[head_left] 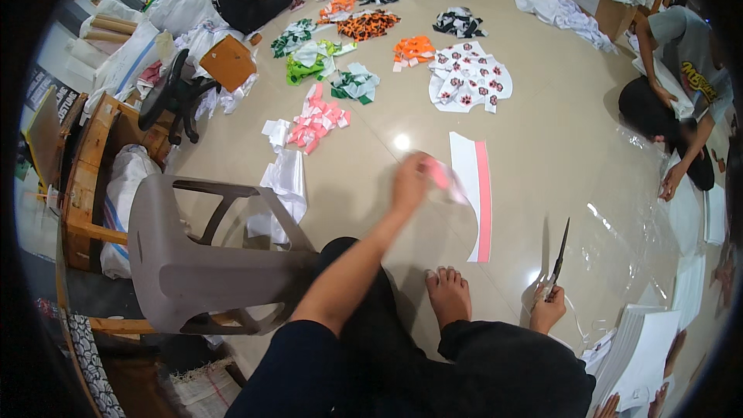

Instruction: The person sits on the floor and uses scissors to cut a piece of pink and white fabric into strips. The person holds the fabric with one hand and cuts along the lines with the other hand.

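My left hand (pixel 410 184) is raised over the floor, its fingers closed on a small pink and white fabric piece (pixel 447 183) that is smeared by motion. Just right of it, a long white panel with a pink stripe (pixel 468 197) lies flat on the tiles; its left edge curves. Low on the right, my right hand (pixel 548 310) grips a pair of scissors (pixel 559 257) by the handles, dark blades pointing up and away. Beyond the panel lies a white cloth piece with paw prints (pixel 469 77). Pink and white scraps (pixel 317 119) are heaped to the left.
A grey plastic chair (pixel 224 263) stands close on my left. Several coloured fabric piles, including an orange spotted one (pixel 368 25), spread across the far floor. Clear plastic film (pixel 619 240) and a white stack (pixel 631 356) lie to the right, near a seated person (pixel 681 70).
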Available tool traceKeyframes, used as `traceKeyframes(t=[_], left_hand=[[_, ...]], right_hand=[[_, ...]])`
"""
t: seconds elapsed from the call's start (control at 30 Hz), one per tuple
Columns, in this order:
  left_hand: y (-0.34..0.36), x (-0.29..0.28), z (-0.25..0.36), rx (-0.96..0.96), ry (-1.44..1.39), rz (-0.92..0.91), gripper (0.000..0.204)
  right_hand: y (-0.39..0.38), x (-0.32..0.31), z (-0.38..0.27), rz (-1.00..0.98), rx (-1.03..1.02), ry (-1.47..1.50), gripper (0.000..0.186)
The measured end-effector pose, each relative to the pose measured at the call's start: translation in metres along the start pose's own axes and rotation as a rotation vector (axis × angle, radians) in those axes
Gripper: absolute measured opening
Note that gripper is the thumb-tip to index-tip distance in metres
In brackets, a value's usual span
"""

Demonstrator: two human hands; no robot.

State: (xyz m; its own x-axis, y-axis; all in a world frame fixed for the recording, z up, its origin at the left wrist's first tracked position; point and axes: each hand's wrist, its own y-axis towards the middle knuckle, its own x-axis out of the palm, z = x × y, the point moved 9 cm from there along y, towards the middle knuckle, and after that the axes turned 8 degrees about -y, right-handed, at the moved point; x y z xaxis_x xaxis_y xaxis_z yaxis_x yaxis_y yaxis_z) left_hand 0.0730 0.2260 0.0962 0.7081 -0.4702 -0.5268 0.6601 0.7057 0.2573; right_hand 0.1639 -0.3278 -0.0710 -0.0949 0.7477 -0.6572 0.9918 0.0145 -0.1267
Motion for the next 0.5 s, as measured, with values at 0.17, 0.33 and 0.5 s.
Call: traceKeyframes(t=[0.17,0.33,0.5], left_hand=[[0.113,-0.207,-0.031,0.026,0.419,0.342,0.029],[0.114,-0.221,-0.035,0.063,0.818,0.400,0.047],[0.037,-0.040,-0.064,0.038,0.388,-0.278,0.069]], right_hand=[[0.003,-0.003,-0.007,-0.077,0.018,0.057,0.026],[0.003,-0.005,0.007,-0.054,-0.026,0.079,0.026],[-0.006,-0.002,0.033,-0.067,-0.006,-0.172,0.033]])
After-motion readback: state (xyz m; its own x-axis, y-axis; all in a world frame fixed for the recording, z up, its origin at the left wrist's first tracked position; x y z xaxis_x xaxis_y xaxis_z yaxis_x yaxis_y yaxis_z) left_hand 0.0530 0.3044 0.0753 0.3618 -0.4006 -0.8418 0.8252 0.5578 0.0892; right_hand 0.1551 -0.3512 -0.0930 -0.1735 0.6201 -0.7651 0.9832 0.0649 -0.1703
